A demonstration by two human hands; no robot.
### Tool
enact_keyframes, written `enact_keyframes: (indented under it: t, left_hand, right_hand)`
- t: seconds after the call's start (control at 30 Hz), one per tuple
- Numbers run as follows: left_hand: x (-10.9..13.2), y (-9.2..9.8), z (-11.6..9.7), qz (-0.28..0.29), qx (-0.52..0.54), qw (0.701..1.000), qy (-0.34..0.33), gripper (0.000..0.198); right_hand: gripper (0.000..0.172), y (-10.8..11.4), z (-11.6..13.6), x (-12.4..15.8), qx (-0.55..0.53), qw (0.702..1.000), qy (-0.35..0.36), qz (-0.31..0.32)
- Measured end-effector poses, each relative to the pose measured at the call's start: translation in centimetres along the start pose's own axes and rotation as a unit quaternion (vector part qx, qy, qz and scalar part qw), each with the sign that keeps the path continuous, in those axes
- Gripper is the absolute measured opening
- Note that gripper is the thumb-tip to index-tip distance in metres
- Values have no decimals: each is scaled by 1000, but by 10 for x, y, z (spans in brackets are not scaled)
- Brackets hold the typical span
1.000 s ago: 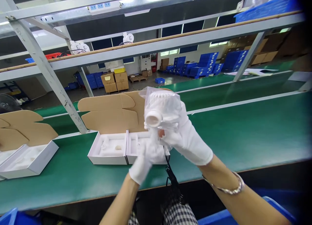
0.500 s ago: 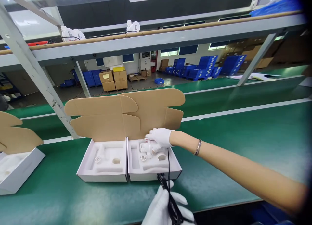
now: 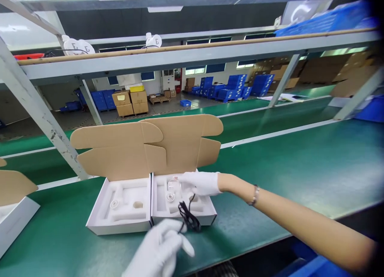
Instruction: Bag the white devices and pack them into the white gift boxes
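Observation:
Two white boxes stand side by side with brown lids raised. The left box (image 3: 103, 225) holds a white foam insert (image 3: 126, 217) with hollows. In the right box (image 3: 207, 219), a white device (image 3: 174, 186) lies in the foam. My gloved right hand (image 3: 201, 183) reaches over this box, its fingers together on the device; their undersides are hidden. A black cable bundle (image 3: 189, 218) hangs over the box's front edge, its upper end near my right hand. My gloved left hand (image 3: 165, 243) is below and left of the bundle, fingers apart, fingertips beside the cable.
At the far left, another white box (image 3: 18, 225) stands on the green table (image 3: 60, 245). A metal post (image 3: 45, 109) rises behind the boxes to a shelf (image 3: 180, 55) carrying white items. A blue bin (image 3: 327, 21) sits on the shelf's right side.
My left hand has moved left and its fingers have let go of the cable bundle, which now hangs at the box front. My right hand is slightly lower. The view has shifted right.

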State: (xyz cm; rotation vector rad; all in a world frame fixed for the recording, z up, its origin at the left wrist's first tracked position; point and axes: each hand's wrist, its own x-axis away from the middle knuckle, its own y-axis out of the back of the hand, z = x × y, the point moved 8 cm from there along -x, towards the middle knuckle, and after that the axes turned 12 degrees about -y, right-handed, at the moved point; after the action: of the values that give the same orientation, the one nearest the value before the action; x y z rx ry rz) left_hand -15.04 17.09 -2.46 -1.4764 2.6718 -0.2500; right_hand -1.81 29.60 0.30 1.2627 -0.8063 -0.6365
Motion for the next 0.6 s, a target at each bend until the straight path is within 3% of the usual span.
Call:
enact_keyframes:
  t: [0.07, 0.1, 0.17, 0.2, 0.23, 0.33, 0.4, 0.47, 0.5, 0.53, 0.57, 0.6]
  left_hand:
    - [-20, 14, -51, -11, -127, 991, -33, 42]
    - [-36, 17, -75, -12, -211, 975, -66, 37]
    - [-76, 19, -118, -42, -405, 898, -169, 29]
    - [-95, 18, -131, -77, -507, 829, -223, 26]
    - [-114, 14, -132, -94, -618, 744, -235, 30]
    - [-164, 1, -80, 6, -685, 698, -211, 24]
    - [-177, -4, -42, 70, -709, 676, -188, 24]
    - [-176, -4, -20, 100, -734, 648, -178, 31]
    - [-173, -3, -17, 107, -744, 635, -177, 34]
    - [-169, -3, -18, 113, -753, 623, -177, 37]
    - [-163, -1, -22, 116, -762, 611, -182, 39]
    - [-154, 1, -28, 116, -769, 599, -191, 39]
  right_hand:
    - [88, 22, 17, 19, -131, 990, 30, -30]
    - [84, 33, 21, 24, -227, 972, 19, -65]
    - [48, 42, 14, 28, -401, 903, -57, -143]
    - [31, 38, 7, 28, -450, 868, -109, -176]
    - [31, 31, 1, 28, -474, 843, -154, -201]
    - [33, 7, -10, 35, -468, 825, -217, -232]
    - [26, -7, -9, 52, -439, 822, -250, -264]
    - [39, -21, 8, 65, -354, 847, -271, -288]
    - [45, -29, 28, 62, -205, 905, -262, -264]
    - [40, -41, 46, 54, -77, 941, -244, -223]
    - [19, -52, 52, 47, -47, 946, -247, -204]
    - [10, -59, 52, 39, -24, 947, -251, -198]
